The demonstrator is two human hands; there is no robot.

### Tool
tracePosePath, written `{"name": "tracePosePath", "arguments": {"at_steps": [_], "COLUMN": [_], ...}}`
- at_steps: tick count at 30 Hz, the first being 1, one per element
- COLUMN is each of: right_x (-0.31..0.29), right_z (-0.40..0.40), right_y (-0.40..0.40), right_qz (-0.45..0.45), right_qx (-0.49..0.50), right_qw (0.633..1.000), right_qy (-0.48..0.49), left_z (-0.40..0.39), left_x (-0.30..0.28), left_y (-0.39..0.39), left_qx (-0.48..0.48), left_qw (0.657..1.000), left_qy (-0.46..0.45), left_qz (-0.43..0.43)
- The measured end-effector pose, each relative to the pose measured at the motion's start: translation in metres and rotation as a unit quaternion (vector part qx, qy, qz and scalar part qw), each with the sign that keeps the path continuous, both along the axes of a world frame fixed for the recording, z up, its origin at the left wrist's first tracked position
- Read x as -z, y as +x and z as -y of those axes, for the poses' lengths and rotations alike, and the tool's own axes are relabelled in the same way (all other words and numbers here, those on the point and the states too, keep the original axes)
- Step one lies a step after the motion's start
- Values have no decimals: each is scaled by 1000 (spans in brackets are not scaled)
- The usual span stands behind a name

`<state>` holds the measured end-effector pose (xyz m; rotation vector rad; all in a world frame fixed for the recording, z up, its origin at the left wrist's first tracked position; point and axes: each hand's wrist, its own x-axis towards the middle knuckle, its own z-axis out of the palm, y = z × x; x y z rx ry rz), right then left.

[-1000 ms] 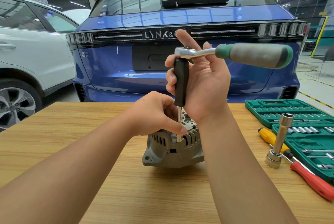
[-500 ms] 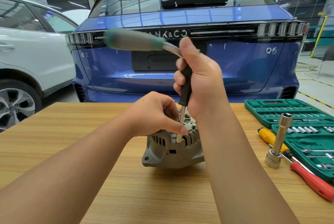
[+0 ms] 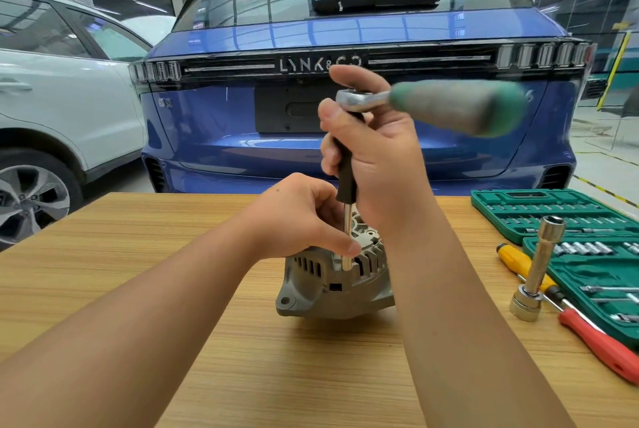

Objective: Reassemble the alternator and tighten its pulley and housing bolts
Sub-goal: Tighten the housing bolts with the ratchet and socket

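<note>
Gripping the black sleeve of an upright extension bar [image 3: 346, 171], the right hand [image 3: 375, 164] has its fingers curled round it. The ratchet [image 3: 449, 106] sits on top of the bar, its head just above the fingertips and its green-and-grey handle blurred, sticking out past the right side of that hand. The steel shaft drops from under the right hand to the rim of the alternator [image 3: 337, 280], which stands on the wooden table [image 3: 138, 254] directly below both hands. The left hand [image 3: 301, 220] is curled over the alternator's top, its thumb and fingers pinching the bar's lower end where it meets the housing; I cannot see the bolt itself.

Off to the right of the right forearm, a long chrome socket [image 3: 539, 268] stands tilted on its wide end. It leans across a yellow-handled screwdriver [image 3: 518, 261], with a red-handled screwdriver [image 3: 598, 341] just beyond it. Both lie beside the open green socket set case [image 3: 553, 206]. Beyond the hands stands a blue car [image 3: 242, 116], and left of the left arm a white car [image 3: 69, 99].
</note>
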<state>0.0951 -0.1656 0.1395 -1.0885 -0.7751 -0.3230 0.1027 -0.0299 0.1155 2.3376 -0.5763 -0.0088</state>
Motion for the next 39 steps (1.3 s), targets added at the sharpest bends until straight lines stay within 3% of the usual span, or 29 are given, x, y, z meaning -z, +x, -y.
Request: {"name": "tracePosePath", "arguments": {"at_steps": [12,20,25,27,29,31,36,39], "right_x": [4,1,-9,-8,-8,-5,-1,0], "right_z": [10,12,7,11,18,20,4,7], "right_y": [6,2,0,0,-1,0,1,4], "right_qz": [-47,-83,-119,-143,-144,-132,-102,-22], "right_qx": [-196,-173,96,55,-88,-161,-127,-32], "right_qw": [978,979,988,988,986,978,986,998], "right_qy": [58,65,17,-6,-12,-3,40,40], "left_z": [0,0,2,1,0,0,-3,-1], "left_x": [0,1,1,1,2,1,0,-1], "left_y": [1,1,3,3,4,3,2,2], "left_qx": [4,7,4,3,4,5,8,5], "left_qw": [1000,1000,1000,1000,1000,1000,1000,1000], "left_qy": [4,3,9,7,3,7,4,14], "left_qz": [2,10,7,16,21,15,-11,-2]}}
